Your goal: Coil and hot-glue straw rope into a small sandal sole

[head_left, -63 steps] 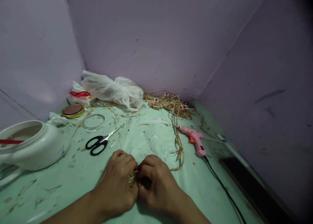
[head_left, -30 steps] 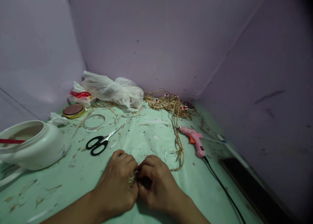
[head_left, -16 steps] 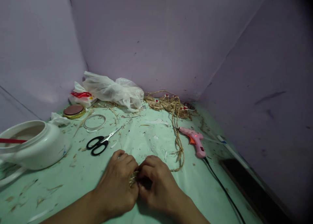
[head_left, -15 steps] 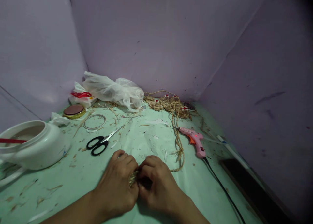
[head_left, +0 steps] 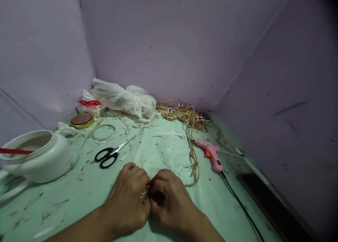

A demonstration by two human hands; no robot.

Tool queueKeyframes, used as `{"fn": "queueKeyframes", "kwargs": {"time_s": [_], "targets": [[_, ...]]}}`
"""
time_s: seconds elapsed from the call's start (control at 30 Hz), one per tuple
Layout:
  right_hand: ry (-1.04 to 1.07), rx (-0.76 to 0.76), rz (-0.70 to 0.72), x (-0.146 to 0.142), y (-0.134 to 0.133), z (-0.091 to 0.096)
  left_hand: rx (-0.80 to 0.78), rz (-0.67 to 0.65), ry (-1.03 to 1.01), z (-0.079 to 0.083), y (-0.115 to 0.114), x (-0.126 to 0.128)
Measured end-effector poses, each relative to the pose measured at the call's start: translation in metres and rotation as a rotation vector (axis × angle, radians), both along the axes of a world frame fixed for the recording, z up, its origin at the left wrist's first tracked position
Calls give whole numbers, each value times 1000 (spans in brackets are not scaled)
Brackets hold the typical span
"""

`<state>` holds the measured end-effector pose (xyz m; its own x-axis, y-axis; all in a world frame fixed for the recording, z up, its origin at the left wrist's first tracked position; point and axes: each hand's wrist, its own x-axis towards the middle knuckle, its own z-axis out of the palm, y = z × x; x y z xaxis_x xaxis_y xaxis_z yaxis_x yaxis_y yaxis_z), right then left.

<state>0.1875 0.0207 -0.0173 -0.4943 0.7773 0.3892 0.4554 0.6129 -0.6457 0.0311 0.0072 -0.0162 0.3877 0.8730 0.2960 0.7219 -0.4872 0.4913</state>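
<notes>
A: Your left hand (head_left: 129, 196) is closed round a braid (head_left: 144, 193); it covers so much that only a short patch shows, low in the middle, between your two hands.

B: Your right hand (head_left: 170, 199) is curled at the braid's right end, with a dark gap inside the curl; its tips are hidden, so I can't tell whether they pinch anything.

A: Which step are you on, then?

B: Close finger work on that end, I'd judge, perhaps pressing or tucking; the cord (head_left: 194, 161) runs from the pile (head_left: 175, 113) at the back and goes out of sight behind your right hand, so whether it joins the braid is hidden.

A: And what does your next move call for?

B: A steady left hand, I'd say, and small right-hand moves; a slack hold could let the braid loosen.

A: Your scissors (head_left: 114, 153) lie near, beyond your left hand; your gun (head_left: 207, 145) lies to the right, its light (head_left: 212, 148) red, its nozzle (head_left: 190, 139) at the cord; that tip may be hot, so mind it.
</notes>
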Motion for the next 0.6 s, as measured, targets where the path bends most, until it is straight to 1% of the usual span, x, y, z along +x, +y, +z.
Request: {"fn": "queueKeyframes", "kwargs": {"time_s": [0.6], "targets": [[-4,-3,-9,0,-1,0,4,10,-8,-1,1,1]]}}
